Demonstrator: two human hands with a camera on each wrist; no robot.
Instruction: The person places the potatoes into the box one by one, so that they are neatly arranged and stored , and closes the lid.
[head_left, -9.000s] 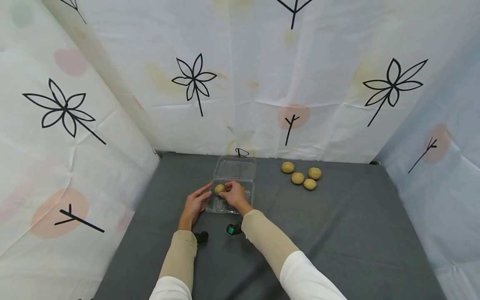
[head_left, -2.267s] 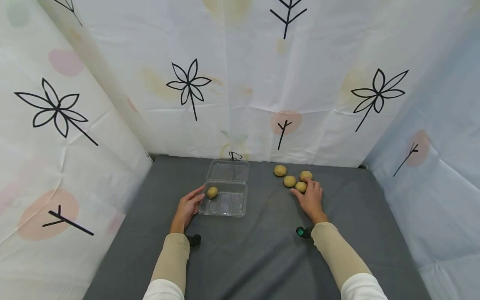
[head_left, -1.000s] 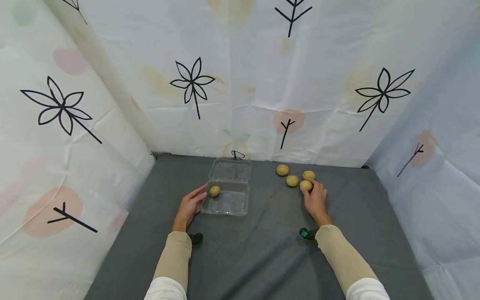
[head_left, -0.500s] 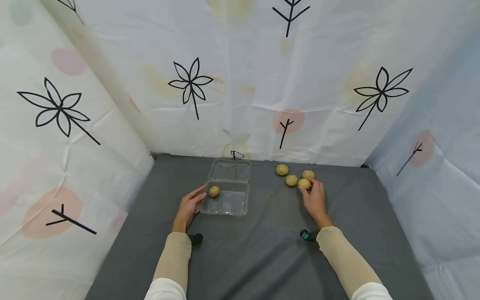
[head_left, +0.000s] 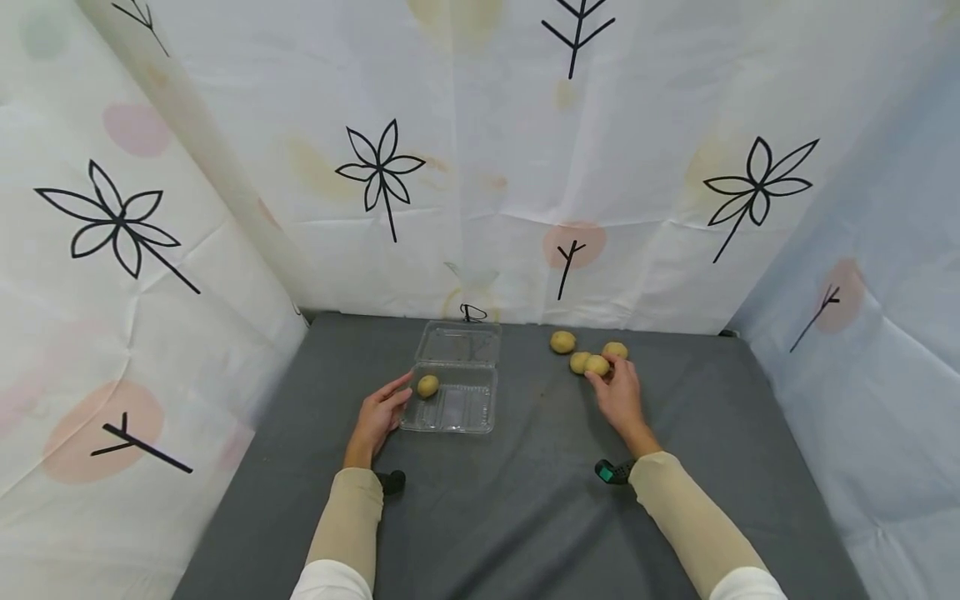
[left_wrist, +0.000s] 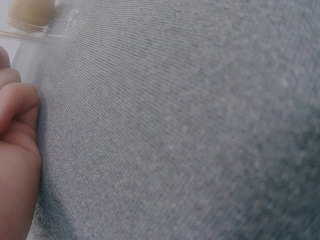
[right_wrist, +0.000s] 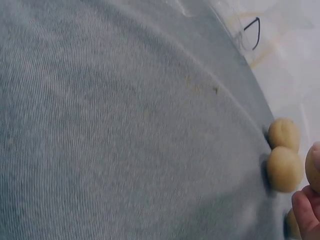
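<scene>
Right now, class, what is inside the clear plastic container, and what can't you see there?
Inside the clear container lies one potato, towards its left side. Whatever is directly beneath that potato is covered.

Potatoes: five. Clear plastic container: one.

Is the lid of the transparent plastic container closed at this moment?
No, the lid lies folded back behind the base, leaving the one potato inside uncovered.

Right hand pinches potato; three other potatoes on grey cloth.
</scene>
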